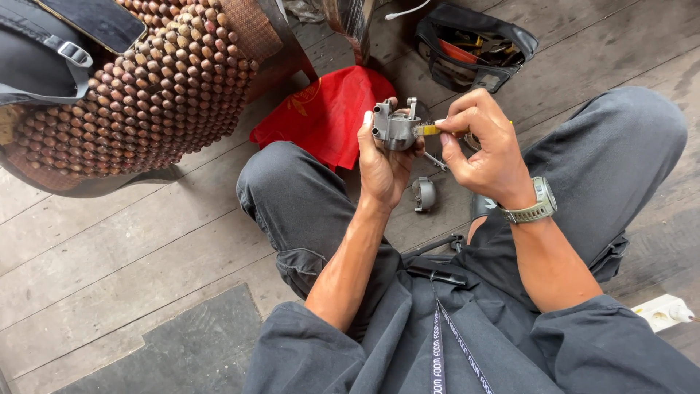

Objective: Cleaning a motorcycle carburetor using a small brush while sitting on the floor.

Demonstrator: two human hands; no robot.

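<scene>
Carburetor-like grey metal casting [394,129] sits in the left hand [384,164], held up in front of the person, above the gap between the knees and over the wooden floor [109,248]. The left hand's fingers are clamped around its lower body, thumb on the near side, so the casting's two short tube ports face left and its top posts point up and away.

The right hand [487,149] is pinched shut on a small yellow-tipped tool [430,130], whose tip meets the casting's right side. The tool lies roughly level, left to right, and the casting's long axis runs much the same way, tilted slightly.

To do this well, I judge the left grip should stay firm and low on the body, leaving the right face bare, while the tool goes in straight along its own line; any tilt could make the tip slip. Resting the wrists closer together would steady both.

On the floor just below the hands lies a small round metal part [424,194]. A red cloth [328,109] is spread behind, an open black tool bag [474,47] sits farther back, and a beaded seat cover [160,80] fills the upper left.
</scene>
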